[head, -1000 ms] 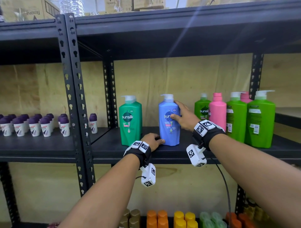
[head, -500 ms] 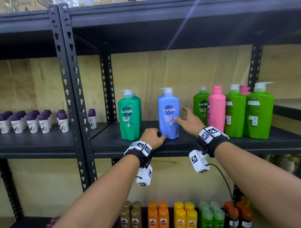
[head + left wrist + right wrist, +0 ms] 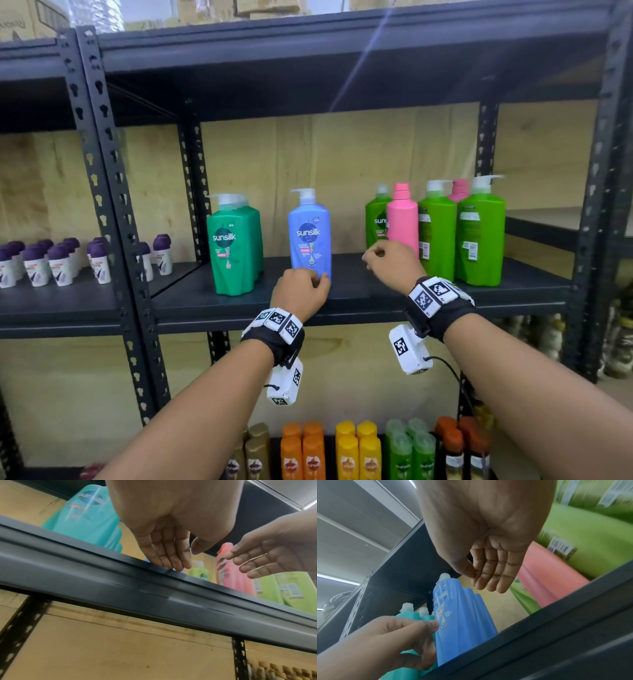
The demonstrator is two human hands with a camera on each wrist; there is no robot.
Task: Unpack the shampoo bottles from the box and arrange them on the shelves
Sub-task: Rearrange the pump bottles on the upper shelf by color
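A dark metal shelf (image 3: 359, 294) crosses mid-frame, carrying upright teal bottles (image 3: 234, 250) left of centre, a blue shampoo bottle (image 3: 310, 236) at centre, and green bottles (image 3: 479, 236) and pink bottles (image 3: 402, 222) to the right. The left hand (image 3: 301, 291), fingers loosely bent and together, touches the blue bottle's base; the right hand (image 3: 394, 263) hangs relaxed, holding nothing, just right of it.

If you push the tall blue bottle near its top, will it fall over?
Probably it would tip: the blue bottle stands tall on a narrow base. Its smooth plastic looks slippery, so a low push likely slides it along the shelf. It looks full, so fairly heavy.
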